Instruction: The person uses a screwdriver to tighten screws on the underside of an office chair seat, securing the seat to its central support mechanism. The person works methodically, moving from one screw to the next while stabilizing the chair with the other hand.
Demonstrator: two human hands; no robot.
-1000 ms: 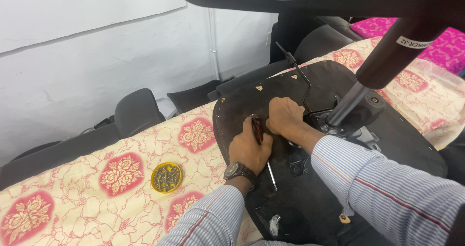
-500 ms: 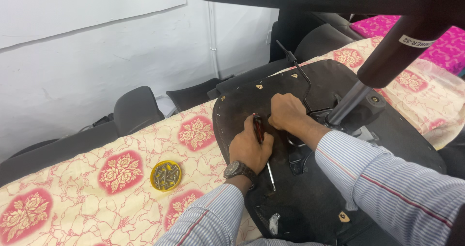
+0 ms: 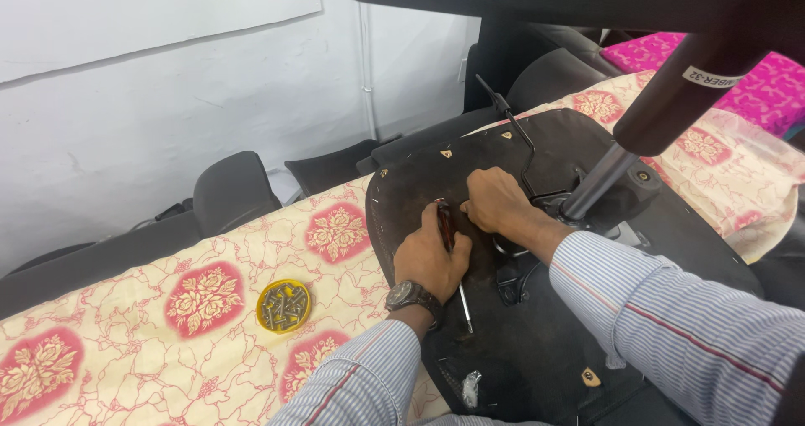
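My left hand [image 3: 429,258] grips the screwdriver [image 3: 449,250], fingers wrapped around its handle, on the seat base [image 3: 537,342]. My right hand [image 3: 495,201], at one o'clock, pinches something I cannot make out. I'd keep the tool steady, screws dish [image 3: 283,305] at nine o'clock.

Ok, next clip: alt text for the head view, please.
Two hands work on the dark underside of an upturned chair seat lying on a floral cloth. The left hand grips a screwdriver; the right hand presses the seat beside it. A yellow dish of screws sits to the left.
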